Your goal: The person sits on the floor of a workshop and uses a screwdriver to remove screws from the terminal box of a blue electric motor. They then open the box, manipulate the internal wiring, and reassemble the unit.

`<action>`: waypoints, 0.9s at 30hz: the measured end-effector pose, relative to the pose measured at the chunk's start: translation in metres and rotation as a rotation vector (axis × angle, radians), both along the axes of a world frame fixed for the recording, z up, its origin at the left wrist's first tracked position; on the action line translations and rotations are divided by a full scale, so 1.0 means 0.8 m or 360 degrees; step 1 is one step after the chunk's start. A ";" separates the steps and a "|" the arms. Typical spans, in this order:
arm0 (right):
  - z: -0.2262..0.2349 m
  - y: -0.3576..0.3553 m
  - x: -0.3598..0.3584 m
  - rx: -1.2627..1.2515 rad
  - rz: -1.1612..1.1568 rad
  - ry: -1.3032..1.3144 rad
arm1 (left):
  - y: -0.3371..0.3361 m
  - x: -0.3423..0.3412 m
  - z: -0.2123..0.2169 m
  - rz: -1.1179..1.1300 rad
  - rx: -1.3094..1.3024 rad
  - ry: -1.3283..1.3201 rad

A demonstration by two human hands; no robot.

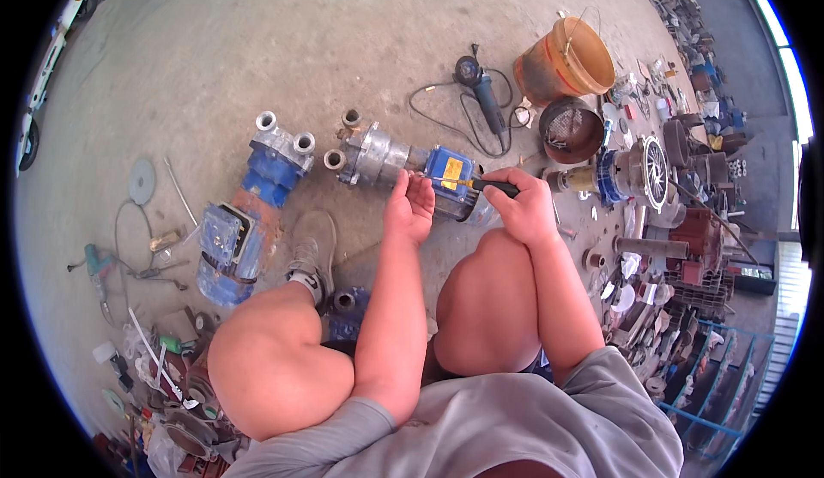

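Screwdriver (493, 187) sits in your right hand (525, 210), fist closed around its black handle, the shaft pointing left at the blue terminal box on top of the pump motor (403, 169). That motor lies on its side on the concrete floor (257, 40) right in front of your knees, silver pump end with the pipe ports facing left. Your left hand (410, 208) is open-ish, fingers loosely curled and resting against the motor body just beside the blue box, not really gripping anything.

Off to your left there's a second pump (249, 212), blue and rusty, lying near your shoe (313, 251). Behind the motor you've got an angle grinder (481, 92) with its cord looped on the floor, an orange bucket (566, 59) tipped a bit, and a dark round strainer basket (571, 130) just beside it. On your right a fan-cover motor (639, 169) lies among a pile of scrap parts.
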State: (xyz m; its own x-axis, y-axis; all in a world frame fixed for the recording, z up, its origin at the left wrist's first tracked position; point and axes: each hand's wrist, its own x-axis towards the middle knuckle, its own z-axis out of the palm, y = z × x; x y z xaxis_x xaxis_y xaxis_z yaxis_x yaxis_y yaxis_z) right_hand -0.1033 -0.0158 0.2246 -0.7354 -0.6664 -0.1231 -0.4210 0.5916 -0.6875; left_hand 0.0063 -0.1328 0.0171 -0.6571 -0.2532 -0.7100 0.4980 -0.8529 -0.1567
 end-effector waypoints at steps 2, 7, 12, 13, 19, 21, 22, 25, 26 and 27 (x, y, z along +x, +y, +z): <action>-0.001 0.004 0.005 0.0012 -0.0001 0.0015 | 0.003 0.004 0.003 -0.0028 -0.0028 0.0016; 0.000 0.005 0.010 0.0077 -0.0012 0.0051 | 0.010 0.002 0.008 -0.0049 -0.0037 0.0070; -0.002 0.007 0.010 0.0053 0.0037 0.0079 | 0.011 0.005 0.011 -0.0060 -0.0074 0.0095; -0.002 0.008 0.010 0.0061 0.0031 0.0076 | 0.011 0.005 0.013 -0.0053 -0.0075 0.0101; -0.001 0.013 0.009 0.0079 0.0025 0.0094 | 0.017 -0.001 0.025 -0.0075 -0.0053 0.0065; 0.005 0.012 0.011 0.0104 0.0049 0.0075 | 0.020 -0.002 0.022 -0.0069 -0.0057 0.0072; 0.003 0.014 0.010 0.0118 0.0056 0.0089 | 0.022 -0.003 0.020 -0.0064 -0.0050 0.0087; -0.001 0.016 0.007 0.0165 0.0081 0.0128 | 0.028 -0.008 0.016 -0.0054 -0.0023 0.0096; 0.001 0.015 0.007 0.0183 0.0088 0.0138 | 0.030 -0.010 0.015 -0.0060 -0.0008 0.0077; 0.001 0.014 0.007 0.0202 0.0097 0.0146 | 0.034 -0.011 0.015 -0.0065 0.0008 0.0054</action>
